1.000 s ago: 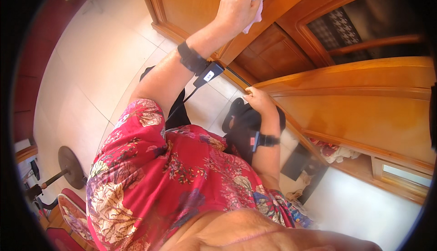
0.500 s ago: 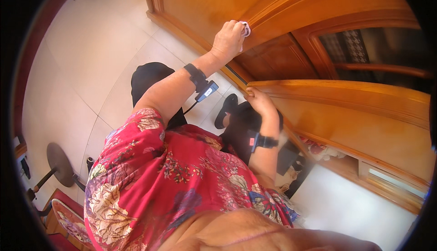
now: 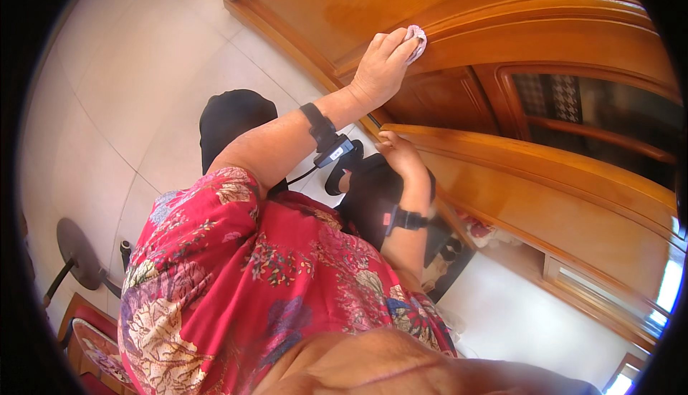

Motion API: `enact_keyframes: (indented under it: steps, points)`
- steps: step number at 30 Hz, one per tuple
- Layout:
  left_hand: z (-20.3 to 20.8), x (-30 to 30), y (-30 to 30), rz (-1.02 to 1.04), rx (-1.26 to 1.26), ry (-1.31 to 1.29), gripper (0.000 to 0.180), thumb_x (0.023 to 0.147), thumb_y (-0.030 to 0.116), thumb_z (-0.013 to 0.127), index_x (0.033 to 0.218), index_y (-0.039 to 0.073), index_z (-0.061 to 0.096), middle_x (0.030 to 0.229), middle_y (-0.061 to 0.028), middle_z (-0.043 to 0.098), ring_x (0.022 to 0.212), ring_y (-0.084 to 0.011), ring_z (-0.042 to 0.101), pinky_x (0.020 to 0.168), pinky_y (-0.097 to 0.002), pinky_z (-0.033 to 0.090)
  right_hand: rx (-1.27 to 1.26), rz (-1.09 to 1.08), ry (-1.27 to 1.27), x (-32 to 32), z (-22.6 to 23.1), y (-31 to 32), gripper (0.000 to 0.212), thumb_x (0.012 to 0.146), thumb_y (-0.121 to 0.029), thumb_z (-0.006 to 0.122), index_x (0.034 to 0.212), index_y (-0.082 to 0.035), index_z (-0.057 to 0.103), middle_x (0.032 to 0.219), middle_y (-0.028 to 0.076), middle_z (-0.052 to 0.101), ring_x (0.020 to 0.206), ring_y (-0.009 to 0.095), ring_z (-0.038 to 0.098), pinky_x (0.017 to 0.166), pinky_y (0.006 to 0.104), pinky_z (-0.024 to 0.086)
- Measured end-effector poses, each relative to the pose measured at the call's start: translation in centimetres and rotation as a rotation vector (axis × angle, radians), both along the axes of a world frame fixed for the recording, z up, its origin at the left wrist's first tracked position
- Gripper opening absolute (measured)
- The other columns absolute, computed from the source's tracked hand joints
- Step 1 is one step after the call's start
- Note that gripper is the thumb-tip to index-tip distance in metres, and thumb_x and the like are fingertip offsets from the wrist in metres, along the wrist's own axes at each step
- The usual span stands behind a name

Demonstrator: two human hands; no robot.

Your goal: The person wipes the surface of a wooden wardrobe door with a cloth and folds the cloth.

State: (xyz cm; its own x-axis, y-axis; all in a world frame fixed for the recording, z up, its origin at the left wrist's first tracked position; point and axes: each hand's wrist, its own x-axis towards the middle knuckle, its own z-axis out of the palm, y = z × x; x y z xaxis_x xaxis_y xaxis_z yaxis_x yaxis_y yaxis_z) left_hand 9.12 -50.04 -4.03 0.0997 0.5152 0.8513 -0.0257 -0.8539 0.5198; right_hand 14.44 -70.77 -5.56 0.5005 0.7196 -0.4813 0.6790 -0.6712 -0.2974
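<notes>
My left hand (image 3: pixel 381 68) is closed around a crumpled pale pink-and-white cloth (image 3: pixel 417 44). It presses the cloth against the moulded frame of an orange-brown wooden cabinet door (image 3: pixel 502 40). Lower down, my right hand (image 3: pixel 403 154) grips the end of a second wooden door (image 3: pixel 516 148), which stands swung out. Between the two doors a dark brown panel (image 3: pixel 448 101) and a dark glass pane (image 3: pixel 616 105) show. Part of my right hand's fingers is hidden behind the door edge.
Pale floor tiles (image 3: pixel 93 101) spread out at the left. A dark round metal base (image 3: pixel 79 253) and a red-cushioned chair (image 3: pixel 97 334) stand at the lower left. An open wooden compartment (image 3: pixel 512 241) holds fabric below the door. A white surface (image 3: pixel 509 316) lies at the lower right.
My left hand has slid the cloth to the right along the door frame. My right hand stays at the other door's end. The whole view has shifted slightly.
</notes>
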Motion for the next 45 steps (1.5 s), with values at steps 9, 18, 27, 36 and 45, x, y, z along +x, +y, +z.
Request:
enact_keyframes:
  steps: [9, 18, 27, 36, 45]
  points:
    - [7.7, -0.3, 2.3, -0.072, 0.078, 0.026, 0.049, 0.071, -0.006, 0.067, 0.118, 0.01, 0.064, 0.111, -0.0094, 0.059, 0.088, -0.0286, 0.055, 0.08, -0.0355, 0.05, -0.002, 0.044, 0.015, -0.4, -0.7, 0.8, 0.042, 0.088, -0.025, 0.064, 0.124, -0.005, 0.061, 0.106, 0.019, 0.071, 0.1, 0.031, 0.068, 0.09, 0.0344, 0.05]
    - [-4.8, 0.8, 1.0, -0.301, -0.2, 0.037, 0.05, 0.074, -0.009, 0.065, 0.12, 0.011, 0.064, 0.116, -0.0114, 0.057, 0.094, -0.0321, 0.054, 0.082, -0.0385, 0.049, 0.115, -0.028, -0.005, 1.4, -1.5, -1.9, 0.043, 0.086, -0.026, 0.067, 0.124, -0.005, 0.061, 0.107, 0.021, 0.07, 0.103, 0.031, 0.066, 0.089, 0.0353, 0.05]
    - [5.5, 1.5, 1.9, -0.232, -0.026, 0.003, 0.047, 0.075, -0.011, 0.065, 0.117, 0.01, 0.064, 0.112, -0.0106, 0.06, 0.095, -0.032, 0.056, 0.081, -0.0373, 0.048, 0.063, -0.077, 0.174, -1.2, 2.6, 0.7, 0.046, 0.087, -0.028, 0.064, 0.127, -0.004, 0.06, 0.109, 0.021, 0.07, 0.102, 0.031, 0.066, 0.09, 0.0352, 0.05]
    - [1.3, 1.2, 0.7, -0.251, -0.046, 0.044, 0.044, 0.074, -0.009, 0.064, 0.114, 0.011, 0.061, 0.109, -0.01, 0.06, 0.092, -0.0325, 0.057, 0.083, -0.0371, 0.05, 0.085, -0.058, 0.091, 1.1, 1.0, -2.3, 0.056, 0.088, -0.021, 0.064, 0.139, -0.003, 0.049, 0.123, 0.023, 0.064, 0.114, 0.029, 0.063, 0.092, 0.0363, 0.05]
    - [2.1, -0.6, 0.3, -0.197, 0.0, 0.033, 0.047, 0.075, -0.01, 0.062, 0.117, 0.01, 0.061, 0.113, -0.0125, 0.061, 0.101, -0.034, 0.056, 0.087, -0.0386, 0.05, 0.568, -0.136, 0.031, -2.3, 8.5, 7.7, 0.083, 0.089, -0.009, 0.066, 0.152, 0.008, 0.015, 0.145, 0.029, 0.042, 0.134, 0.034, 0.047, 0.11, 0.0387, 0.04]
